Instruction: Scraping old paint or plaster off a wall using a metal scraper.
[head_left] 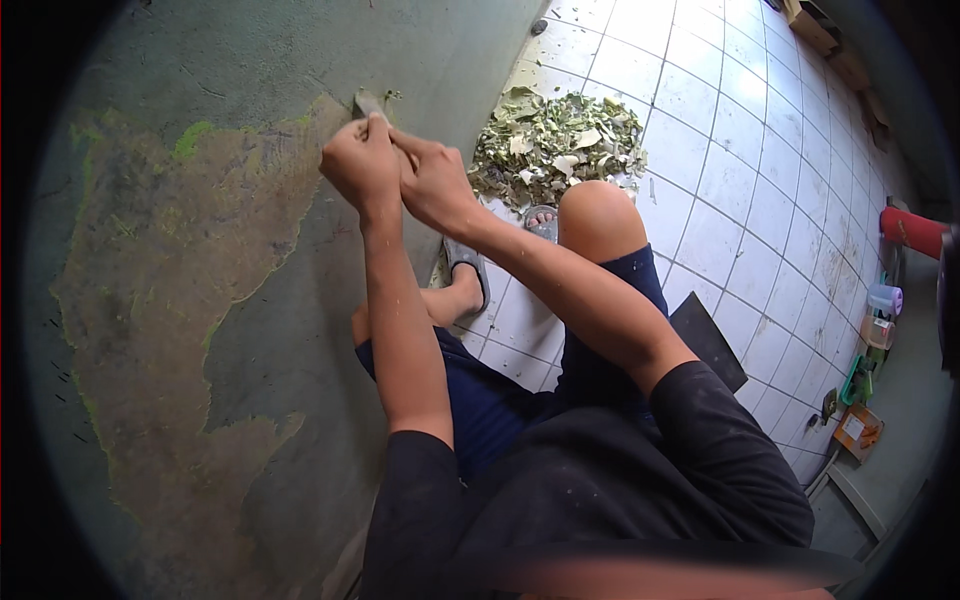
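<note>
Head view: both hands are clenched together on one scraper [366, 101], the left hand [360, 160] closed round its handle and the right hand [432, 182] wrapped just beside it. The blade sticks out above the fists and presses against the wall [230, 270], at the edge of a bare patch. Right of the hands, paint flakes [555, 145] lie heaped on the tiled floor [720, 200].

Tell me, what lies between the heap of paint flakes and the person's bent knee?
A sandalled foot on white floor tiles, between flake heap and knee, in the head view.
</note>
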